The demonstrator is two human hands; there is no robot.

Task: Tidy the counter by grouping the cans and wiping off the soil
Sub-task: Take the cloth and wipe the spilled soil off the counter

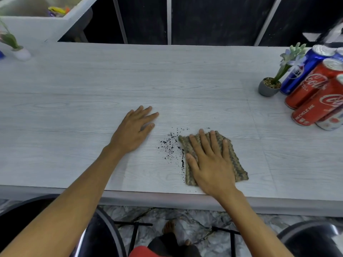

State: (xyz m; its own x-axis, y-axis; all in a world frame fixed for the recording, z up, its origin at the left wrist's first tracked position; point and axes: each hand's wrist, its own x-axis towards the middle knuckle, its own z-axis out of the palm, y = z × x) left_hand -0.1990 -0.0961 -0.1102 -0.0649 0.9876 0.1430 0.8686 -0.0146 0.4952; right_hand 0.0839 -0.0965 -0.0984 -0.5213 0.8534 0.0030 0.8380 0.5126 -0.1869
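My right hand (209, 164) lies flat, fingers straight & spread, pressing the folded cloth (238, 166) onto the bench (74, 89) near its front edge. My left hand (133, 130) is open too, palm down on bare bench, holding nothing, prob. just bracing. The soil (168, 143) sits between the two hands: a loose scatter of dark crumbs touching the cloth's left edge & thinning out twd the left hand, w/ a few specks off the cloth's far corner.

I judge the step in hand is the wipe. To do it well I'd press evenly w/ the whole palm, lead w/ the cloth's left edge so crumbs bunch rather than smear, take in the far specks, then draw it all twd the front edge, where the left hand could cup to catch it. The cans (315, 93) stand grouped at far right, well apart from both hands, beside a small potted plant (270, 86), so that part looks done.
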